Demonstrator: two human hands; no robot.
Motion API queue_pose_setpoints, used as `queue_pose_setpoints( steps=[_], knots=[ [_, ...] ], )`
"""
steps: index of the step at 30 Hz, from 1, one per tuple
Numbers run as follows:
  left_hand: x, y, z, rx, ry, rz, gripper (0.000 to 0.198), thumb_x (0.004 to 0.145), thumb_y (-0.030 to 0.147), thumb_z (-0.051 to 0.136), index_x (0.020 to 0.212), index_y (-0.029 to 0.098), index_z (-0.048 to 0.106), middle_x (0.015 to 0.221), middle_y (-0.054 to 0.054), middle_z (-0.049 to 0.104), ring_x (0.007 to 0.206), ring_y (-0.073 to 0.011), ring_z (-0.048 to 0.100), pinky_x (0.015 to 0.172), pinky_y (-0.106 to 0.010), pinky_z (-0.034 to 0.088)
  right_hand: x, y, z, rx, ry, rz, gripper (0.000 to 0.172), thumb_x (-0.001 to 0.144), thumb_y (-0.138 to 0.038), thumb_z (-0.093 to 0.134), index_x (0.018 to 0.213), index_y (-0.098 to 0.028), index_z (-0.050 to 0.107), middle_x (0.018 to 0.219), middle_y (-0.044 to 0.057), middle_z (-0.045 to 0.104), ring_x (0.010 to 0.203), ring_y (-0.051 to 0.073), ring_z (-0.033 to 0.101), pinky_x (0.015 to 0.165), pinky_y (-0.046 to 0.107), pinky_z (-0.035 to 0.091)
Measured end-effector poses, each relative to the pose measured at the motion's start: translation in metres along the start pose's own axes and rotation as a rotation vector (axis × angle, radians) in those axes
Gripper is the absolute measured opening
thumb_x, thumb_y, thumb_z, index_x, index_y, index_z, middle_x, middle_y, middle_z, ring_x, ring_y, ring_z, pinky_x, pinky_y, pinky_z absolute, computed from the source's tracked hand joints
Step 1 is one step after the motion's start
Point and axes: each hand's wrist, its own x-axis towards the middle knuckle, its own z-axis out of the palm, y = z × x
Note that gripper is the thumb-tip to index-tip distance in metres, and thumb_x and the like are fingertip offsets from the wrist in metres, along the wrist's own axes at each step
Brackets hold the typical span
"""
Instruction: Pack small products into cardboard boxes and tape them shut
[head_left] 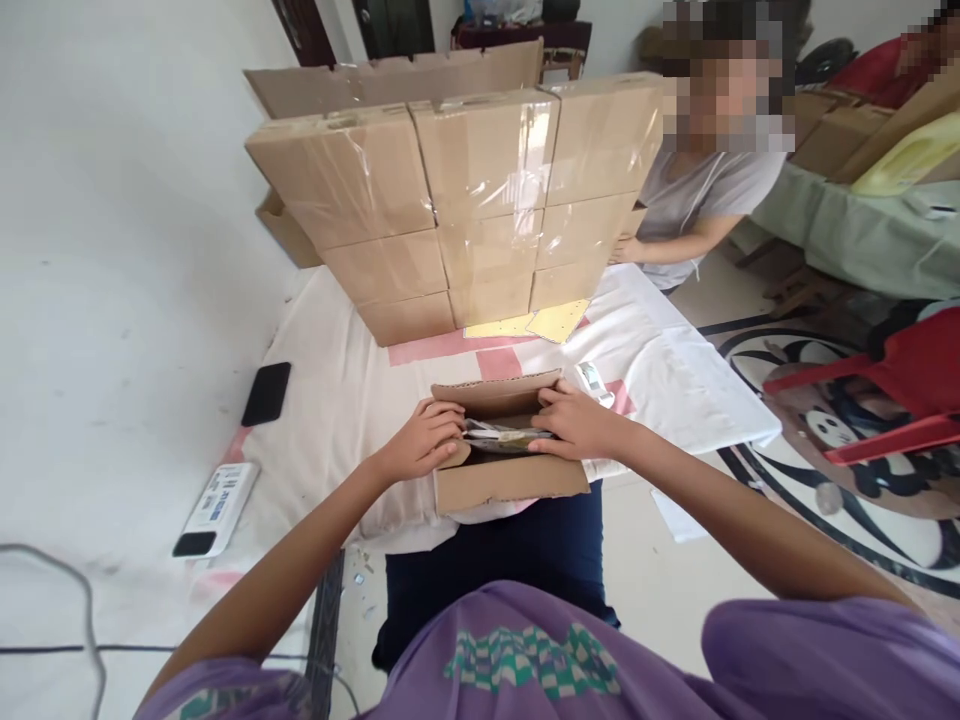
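A small cardboard box (514, 487) sits at the near edge of the table, its long front and back flaps standing out. Inside it lie flat items in clear plastic wrap (499, 435); their kind I cannot make out. My left hand (424, 440) grips the box's left side, its fingers curled over the short flap there. On the opposite side my right hand (576, 420) is closed over the right edge, fingers bent down toward the opening. Just behind my right hand a white tape dispenser or similar object (592, 383) is partly covered.
A tall stack of taped cardboard boxes (487, 200) stands across the table, with yellow sheets (559, 322) at its foot. A black phone (266, 393) and a white device (216, 508) lie left. Another person (690, 210) stands behind the stack; a red chair (892, 385) is at right.
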Motion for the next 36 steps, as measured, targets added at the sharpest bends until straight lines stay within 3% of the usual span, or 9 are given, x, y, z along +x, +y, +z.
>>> queue_pose_setpoints(
  steps=[4, 9, 14, 20, 24, 27, 30, 33, 36],
  knots=[
    [-0.010, 0.003, 0.014, 0.042, 0.112, 0.034, 0.026, 0.105, 0.041, 0.045, 0.107, 0.023, 0.064, 0.115, -0.011, 0.074, 0.126, -0.0305, 0.059, 0.107, -0.050, 0.037, -0.013, 0.010, 0.005, -0.050, 0.056, -0.145, 0.051, 0.107, -0.055, 0.038, 0.098, -0.017, 0.071, 0.084, 0.012, 0.071, 0.096, 0.028, 0.048, 0.092, 0.045, 0.032],
    [-0.018, 0.016, 0.019, -0.038, 0.241, 0.026, 0.029, 0.105, 0.047, 0.043, 0.102, 0.023, 0.060, 0.110, -0.013, 0.071, 0.123, -0.0312, 0.057, 0.106, -0.051, 0.044, -0.025, 0.006, 0.018, 0.118, 0.194, -0.175, 0.050, 0.107, -0.054, 0.037, 0.117, -0.016, 0.067, 0.090, 0.011, 0.068, 0.096, 0.028, 0.050, 0.091, 0.044, 0.032],
    [-0.028, 0.027, 0.015, -0.035, 0.381, -0.018, 0.039, 0.107, 0.052, 0.034, 0.094, 0.023, 0.057, 0.106, -0.013, 0.066, 0.119, -0.0312, 0.053, 0.102, -0.052, 0.047, -0.032, -0.001, 0.023, 0.254, 0.359, -0.219, 0.047, 0.107, -0.055, 0.037, 0.120, -0.018, 0.063, 0.100, 0.012, 0.067, 0.099, 0.028, 0.051, 0.091, 0.043, 0.039],
    [-0.047, 0.038, 0.019, 0.078, 0.481, -0.016, 0.037, 0.108, 0.048, 0.036, 0.103, 0.023, 0.062, 0.110, -0.013, 0.066, 0.116, -0.0295, 0.055, 0.098, -0.051, 0.050, -0.043, -0.002, 0.021, 0.378, 0.617, -0.183, 0.033, 0.108, -0.043, 0.040, 0.119, -0.023, 0.063, 0.087, 0.008, 0.063, 0.085, 0.025, 0.055, 0.086, 0.043, 0.048],
    [-0.060, 0.042, 0.021, 0.059, 0.437, 0.011, 0.041, 0.108, 0.042, 0.038, 0.140, 0.023, 0.056, 0.139, -0.018, 0.062, 0.133, -0.0305, 0.056, 0.106, -0.051, 0.051, -0.053, -0.007, 0.029, 0.496, 0.622, -0.060, 0.029, 0.107, -0.035, 0.043, 0.124, -0.024, 0.064, 0.100, 0.009, 0.071, 0.095, 0.025, 0.068, 0.094, 0.046, 0.053],
    [-0.066, 0.042, 0.016, 0.086, 0.205, 0.068, 0.056, 0.108, 0.046, 0.038, 0.159, 0.023, 0.041, 0.156, -0.019, 0.053, 0.146, -0.0316, 0.050, 0.112, -0.049, 0.046, -0.062, -0.014, 0.043, 0.516, 0.670, 0.053, 0.031, 0.107, -0.038, 0.044, 0.121, -0.023, 0.068, 0.112, 0.013, 0.074, 0.119, 0.030, 0.067, 0.101, 0.049, 0.053],
    [-0.067, 0.043, 0.013, 0.184, 0.027, 0.083, 0.066, 0.105, 0.064, 0.037, 0.158, 0.026, 0.045, 0.156, -0.016, 0.056, 0.150, -0.0341, 0.046, 0.119, -0.051, 0.035, -0.071, -0.020, 0.059, 0.503, 0.741, 0.137, 0.041, 0.108, -0.047, 0.039, 0.122, -0.023, 0.070, 0.114, 0.013, 0.076, 0.135, 0.034, 0.058, 0.109, 0.055, 0.049],
    [-0.058, 0.050, 0.018, 0.196, 0.135, 0.036, 0.059, 0.100, 0.066, 0.050, 0.142, 0.026, 0.059, 0.145, -0.014, 0.066, 0.141, -0.0349, 0.054, 0.113, -0.052, 0.038, -0.079, -0.026, 0.071, 0.493, 0.761, 0.220, 0.054, 0.107, -0.057, 0.031, 0.125, -0.024, 0.071, 0.118, 0.012, 0.077, 0.149, 0.038, 0.043, 0.117, 0.061, 0.040],
    [-0.039, 0.062, 0.029, 0.129, 0.287, -0.110, 0.020, 0.097, 0.036, 0.063, 0.115, 0.027, 0.068, 0.117, -0.007, 0.078, 0.120, -0.0287, 0.066, 0.105, -0.048, 0.044, -0.081, -0.031, 0.076, 0.507, 0.778, 0.248, 0.066, 0.104, -0.069, 0.027, 0.132, -0.026, 0.069, 0.128, 0.012, 0.074, 0.150, 0.039, 0.042, 0.120, 0.064, 0.036]
  ],
)
